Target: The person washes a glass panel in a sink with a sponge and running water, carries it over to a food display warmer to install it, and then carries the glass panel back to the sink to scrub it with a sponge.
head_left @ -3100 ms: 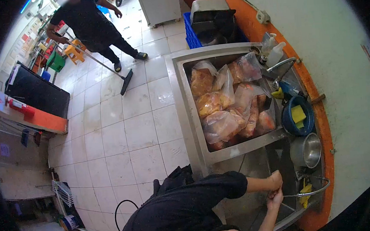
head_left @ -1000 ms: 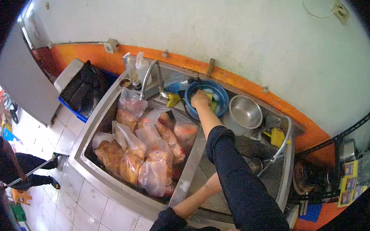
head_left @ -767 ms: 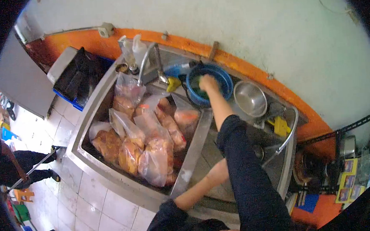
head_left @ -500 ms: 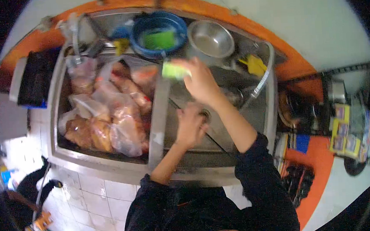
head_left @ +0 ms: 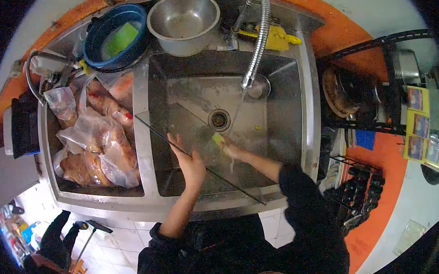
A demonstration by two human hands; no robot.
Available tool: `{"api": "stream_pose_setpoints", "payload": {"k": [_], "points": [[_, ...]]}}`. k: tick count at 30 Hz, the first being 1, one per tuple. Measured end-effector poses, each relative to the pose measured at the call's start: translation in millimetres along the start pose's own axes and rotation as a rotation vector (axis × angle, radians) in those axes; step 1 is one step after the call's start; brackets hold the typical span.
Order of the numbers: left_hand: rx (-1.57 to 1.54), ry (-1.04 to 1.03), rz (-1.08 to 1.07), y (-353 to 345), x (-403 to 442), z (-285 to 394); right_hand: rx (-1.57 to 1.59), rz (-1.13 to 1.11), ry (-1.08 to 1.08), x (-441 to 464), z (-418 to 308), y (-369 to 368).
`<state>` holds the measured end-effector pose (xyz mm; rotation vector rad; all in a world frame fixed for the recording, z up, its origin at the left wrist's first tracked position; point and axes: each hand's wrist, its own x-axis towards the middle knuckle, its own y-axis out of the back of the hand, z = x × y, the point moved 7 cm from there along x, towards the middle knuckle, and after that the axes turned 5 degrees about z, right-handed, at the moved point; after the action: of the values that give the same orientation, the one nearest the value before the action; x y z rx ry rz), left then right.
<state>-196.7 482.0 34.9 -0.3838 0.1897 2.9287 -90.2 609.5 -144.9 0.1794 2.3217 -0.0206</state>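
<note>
My left hand holds a thin pane, seemingly clear glass, by its long dark upper edge. The pane stands tilted across the sink basin, its edge running diagonally from the divider to the front rim. Closed around a yellow-green sponge, my right hand is on the far side of that edge, low in the basin near the drain. Whether the sponge touches the pane I cannot tell. A flexible metal faucet hangs over the basin, with a thin stream below its spout.
Bagged raw meat fills the left basin. Behind stand a blue tub with a green item inside, a steel pot and a yellow cloth. A metal cup sits in the basin. At lower left is another person.
My right hand has brought the sponge down from the sink's back edge into the basin. My left hand remains at the pane. The view has shifted, showing the faucet stream more clearly.
</note>
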Motion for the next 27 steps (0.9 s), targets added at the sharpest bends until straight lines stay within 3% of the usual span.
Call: {"api": "stream_pose_setpoints", "payload": {"k": [1, 2, 3, 5, 7, 8, 9, 10, 12, 17, 21, 23, 26, 27], "points": [[0.098, -0.105, -0.014, -3.8, -1.0, 10.7, -0.001, -0.011, 0.008, 31.5, 20.7, -9.0], [0.1, -0.114, 0.001, -6.4, 3.1, 16.0, 0.062, 0.011, 0.176, 68.2, 28.3, -17.9], [0.064, -0.036, -0.037, -7.9, 4.4, 14.0, 0.131, 0.027, 0.331, 66.4, -4.0, -22.6], [0.041, 0.053, -0.063, -8.8, 0.1, 12.7, -0.196, -0.095, 0.147, 17.6, -54.3, -19.3], [-0.123, 0.146, -0.061, -13.1, -0.2, 10.8, -0.22, -0.001, 0.393, 1.3, -58.8, -14.7], [-0.118, 0.14, -0.057, -14.0, 1.5, 7.2, -0.169, -0.137, 0.288, 20.2, -22.3, -12.1], [-0.058, 0.101, -0.058, -12.8, 2.9, 4.3, -0.165, -0.142, 0.293, 44.8, 7.5, -7.4], [0.004, 0.062, -0.061, -11.2, 3.3, 2.1, -0.31, -0.135, 0.088, 73.2, 52.6, -4.2], [-0.079, 0.122, -0.052, -13.2, 3.3, 4.2, -0.464, -0.13, -0.106, 109.1, 78.5, 8.0], [-0.089, 0.23, -0.012, -18.2, -0.1, 12.2, -0.171, 0.076, 0.329, 168.5, 64.8, 0.2], [-0.057, 0.125, -0.008, -12.4, 1.2, 2.2, -0.087, -0.111, 0.094, 129.2, 164.9, 18.0], [-0.07, 0.192, 0.017, -15.1, -2.7, 8.9, -0.161, -0.146, 0.169, 101.4, 158.3, 23.3], [-0.077, 0.236, 0.05, -16.8, -2.1, 9.3, -0.343, -0.231, 0.235, 147.4, 135.1, 2.0], [-0.068, 0.225, 0.061, -16.0, -2.0, 8.3, -0.253, -0.227, 0.241, 164.5, 120.0, -11.7]]}}
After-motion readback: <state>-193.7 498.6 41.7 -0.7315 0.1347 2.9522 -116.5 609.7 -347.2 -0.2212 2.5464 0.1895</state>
